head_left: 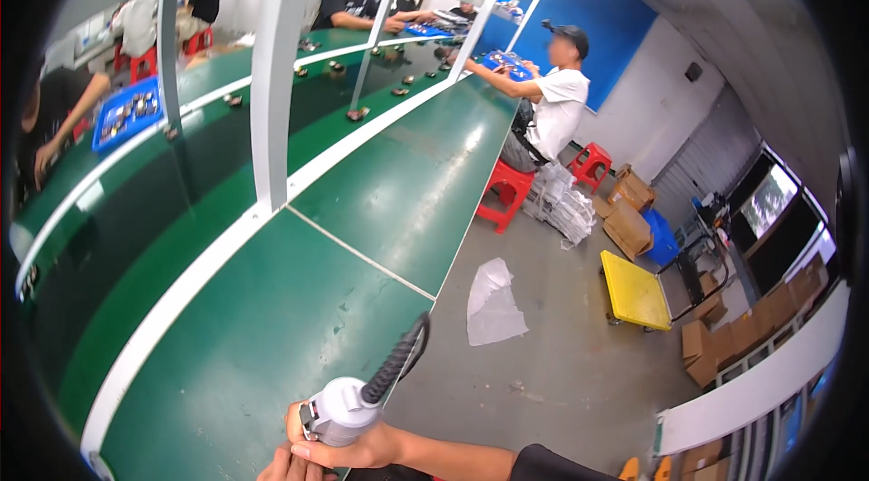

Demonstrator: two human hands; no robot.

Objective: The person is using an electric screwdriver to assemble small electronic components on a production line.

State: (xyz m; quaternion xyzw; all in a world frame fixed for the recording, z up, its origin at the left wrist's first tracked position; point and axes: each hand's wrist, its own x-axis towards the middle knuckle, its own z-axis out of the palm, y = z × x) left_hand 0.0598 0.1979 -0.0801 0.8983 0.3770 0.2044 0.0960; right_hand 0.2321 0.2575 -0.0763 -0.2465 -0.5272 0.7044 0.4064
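Note:
My right hand (362, 447) is wrapped round a grey electric screwdriver (346, 409), seen from its top end. A black ribbed cable (398, 363) rises from the tool and loops at the bench edge. Right beside it at the lower edge is my left hand (291, 466), fingers bent and pressed together. Whatever those fingers hold is hidden. Both hands are over the near end of the green bench top (262, 336). The tool's tip is out of sight.
A white post (276, 74) and shelf stand along the bench. Beyond the white rail, a dark green belt (204, 173) carries small parts. Co-workers sit farther off with blue trays (129, 114). A red stool (507, 196), white sheet (493, 304) and yellow trolley (635, 291) are on the floor.

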